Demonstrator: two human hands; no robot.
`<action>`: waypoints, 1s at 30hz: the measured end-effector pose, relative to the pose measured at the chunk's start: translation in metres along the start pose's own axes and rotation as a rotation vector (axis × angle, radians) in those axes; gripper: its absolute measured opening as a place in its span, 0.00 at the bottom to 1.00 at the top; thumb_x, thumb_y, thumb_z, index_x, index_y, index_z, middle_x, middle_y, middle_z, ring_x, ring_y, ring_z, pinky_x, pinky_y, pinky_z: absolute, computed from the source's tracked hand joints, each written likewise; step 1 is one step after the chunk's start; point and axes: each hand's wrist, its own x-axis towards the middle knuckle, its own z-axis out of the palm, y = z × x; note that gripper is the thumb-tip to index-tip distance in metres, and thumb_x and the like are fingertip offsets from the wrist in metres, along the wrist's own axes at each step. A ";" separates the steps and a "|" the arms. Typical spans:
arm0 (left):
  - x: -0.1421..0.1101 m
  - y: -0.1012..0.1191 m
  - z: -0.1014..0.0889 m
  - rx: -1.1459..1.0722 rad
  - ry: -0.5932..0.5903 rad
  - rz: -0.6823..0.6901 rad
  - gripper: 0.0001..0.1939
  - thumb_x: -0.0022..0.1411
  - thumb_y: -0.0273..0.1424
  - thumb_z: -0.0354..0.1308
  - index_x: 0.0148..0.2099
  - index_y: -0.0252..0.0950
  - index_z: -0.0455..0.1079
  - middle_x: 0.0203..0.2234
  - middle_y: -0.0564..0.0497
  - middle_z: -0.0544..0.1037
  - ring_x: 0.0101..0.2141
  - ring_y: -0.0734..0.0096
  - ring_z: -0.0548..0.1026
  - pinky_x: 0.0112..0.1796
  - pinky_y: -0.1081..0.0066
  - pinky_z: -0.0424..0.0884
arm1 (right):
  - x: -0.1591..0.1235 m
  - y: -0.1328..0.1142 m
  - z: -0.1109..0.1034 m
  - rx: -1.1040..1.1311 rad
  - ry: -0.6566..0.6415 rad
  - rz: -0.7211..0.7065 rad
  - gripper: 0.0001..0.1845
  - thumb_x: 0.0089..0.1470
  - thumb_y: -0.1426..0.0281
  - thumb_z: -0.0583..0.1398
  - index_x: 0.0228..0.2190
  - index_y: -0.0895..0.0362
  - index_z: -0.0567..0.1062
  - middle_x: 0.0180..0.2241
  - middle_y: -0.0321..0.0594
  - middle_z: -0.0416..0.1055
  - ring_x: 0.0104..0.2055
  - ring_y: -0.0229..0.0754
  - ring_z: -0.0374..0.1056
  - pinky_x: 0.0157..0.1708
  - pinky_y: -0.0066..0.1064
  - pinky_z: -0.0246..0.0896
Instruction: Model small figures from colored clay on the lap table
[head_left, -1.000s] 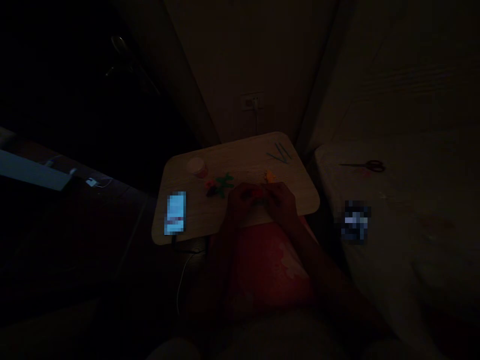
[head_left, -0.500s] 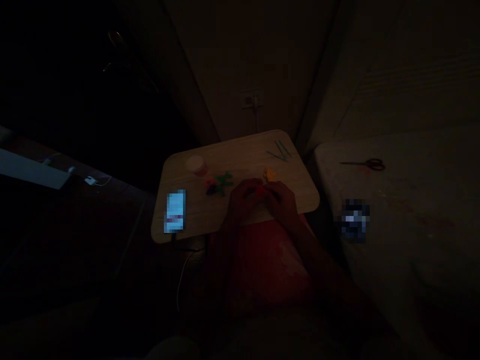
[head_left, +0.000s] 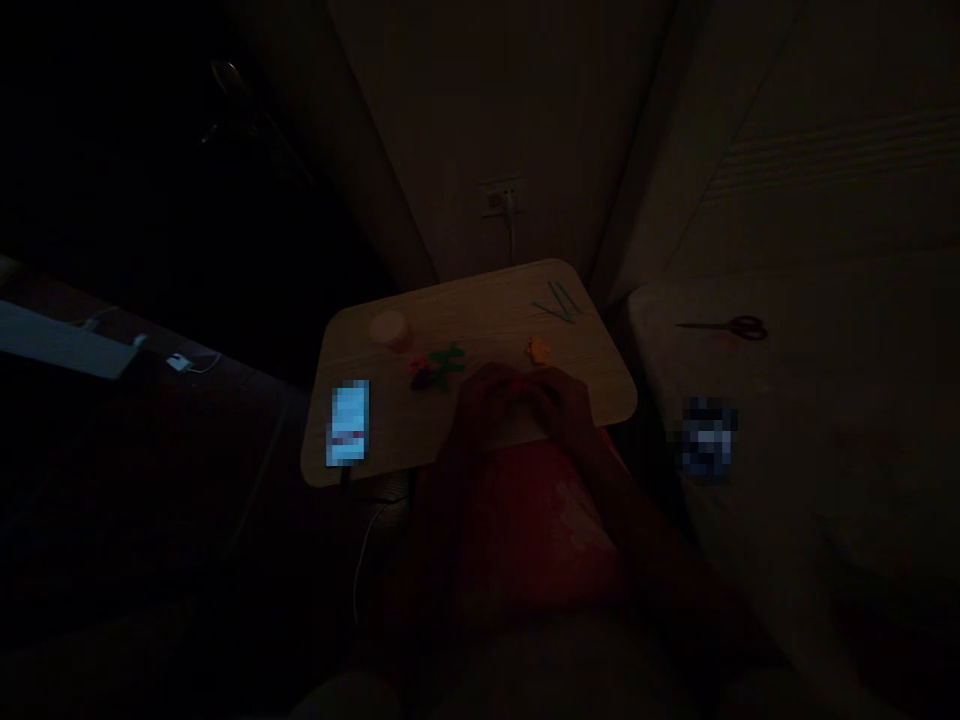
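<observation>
In dim light, my left hand [head_left: 481, 398] and my right hand [head_left: 561, 398] meet over the near edge of the small wooden table [head_left: 465, 305]. Between their curled fingertips shows a small red piece [head_left: 517, 383], mostly covered, its kind too dark to make out. Just beyond my right hand lies a crumpled orange-yellow piece [head_left: 538, 349]. Left of my left hand are a green branching piece [head_left: 448, 360], a pink piece [head_left: 418, 366] and a dark purple piece [head_left: 421, 380], close together.
A pale round tub [head_left: 390, 330] stands at the table's left. Near the front left corner lies a lit phone [head_left: 348, 423]. Several thin green sticks [head_left: 556, 303] rest at the far right. Scissors [head_left: 731, 327] lie on the pale surface to the right, with a blurred-out item [head_left: 707, 440] closer.
Both hands stay together at the same place, with the fingers shifted slightly around the red piece, which is now more covered. The picture has grown darker.
</observation>
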 end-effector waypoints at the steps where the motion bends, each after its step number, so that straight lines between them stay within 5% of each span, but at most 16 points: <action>1: 0.000 0.000 0.000 -0.007 0.018 -0.021 0.07 0.65 0.34 0.63 0.40 0.38 0.80 0.38 0.46 0.83 0.41 0.64 0.79 0.47 0.63 0.76 | 0.000 -0.001 0.000 -0.005 -0.006 -0.017 0.10 0.63 0.64 0.61 0.37 0.51 0.84 0.36 0.42 0.82 0.38 0.47 0.76 0.43 0.40 0.71; 7: -0.003 -0.004 -0.003 -0.074 0.148 -0.134 0.04 0.61 0.31 0.65 0.33 0.38 0.78 0.29 0.51 0.81 0.33 0.68 0.78 0.39 0.68 0.75 | -0.003 -0.007 0.001 -0.065 -0.070 -0.137 0.15 0.65 0.69 0.55 0.46 0.52 0.81 0.42 0.45 0.81 0.45 0.48 0.76 0.48 0.44 0.71; 14: -0.013 -0.011 -0.007 -0.049 0.226 -0.217 0.04 0.61 0.31 0.63 0.34 0.37 0.75 0.29 0.51 0.80 0.33 0.68 0.78 0.38 0.68 0.75 | -0.004 -0.006 0.003 -0.145 0.115 -0.054 0.13 0.66 0.68 0.56 0.46 0.53 0.79 0.43 0.48 0.79 0.45 0.49 0.75 0.46 0.42 0.71; 20: -0.017 -0.006 -0.010 0.178 0.143 -0.083 0.02 0.62 0.26 0.63 0.36 0.38 0.77 0.36 0.48 0.81 0.41 0.63 0.78 0.46 0.63 0.74 | 0.011 -0.011 0.007 -0.408 -0.046 -0.122 0.07 0.64 0.67 0.61 0.39 0.53 0.80 0.39 0.48 0.80 0.45 0.55 0.70 0.46 0.47 0.65; 26: -0.023 0.001 -0.014 0.269 0.065 -0.045 0.05 0.66 0.25 0.60 0.43 0.37 0.77 0.40 0.45 0.82 0.43 0.62 0.78 0.49 0.61 0.74 | 0.024 -0.012 0.009 -0.607 -0.120 -0.110 0.06 0.62 0.67 0.65 0.35 0.52 0.83 0.46 0.49 0.78 0.52 0.59 0.63 0.48 0.50 0.56; 30: -0.023 -0.003 -0.013 0.289 0.043 -0.031 0.07 0.69 0.27 0.58 0.45 0.37 0.77 0.42 0.45 0.81 0.44 0.62 0.78 0.50 0.61 0.74 | 0.020 -0.014 0.006 -0.683 -0.186 -0.091 0.10 0.64 0.67 0.63 0.43 0.51 0.84 0.54 0.48 0.76 0.56 0.59 0.60 0.49 0.49 0.53</action>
